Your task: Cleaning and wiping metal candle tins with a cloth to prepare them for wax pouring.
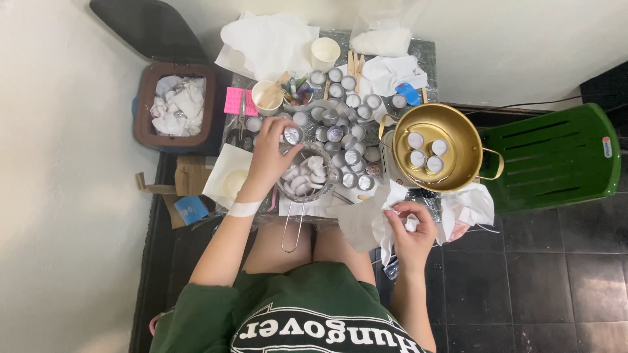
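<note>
Over the cluttered small table (428, 49), seen from the head cam looking straight down, the left hand (269, 157) is raised w/ fingers closed on a small round metal cup (292, 135), pinched at its rim, open side facing up. Just below that hand sits a wire strainer (307, 178) holding several white pieces, its long handle running back toward the person's lap. Right hand (412, 232) is nearer the body, off the table's front edge, fingers curled shut on a crumpled white tissue (369, 222); can't tell if anything is wrapped inside it. Between the hands & further back: a dense batch of the same silver cups (343, 111), most upright, touching or just beside each other. To the right, a gold-coloured pot (461, 137) w/ side handles holds four white-filled cups. Back of the table: two paper cups (325, 52), wooden sticks (355, 63), a pink pad (233, 101), scissors, a clear plastic bag, more white paper. Off the table to the left, a brown bin (176, 104) stuffed w/ used tissues; to the right, a green plastic chair (553, 157). Floor is dark tile.
</note>
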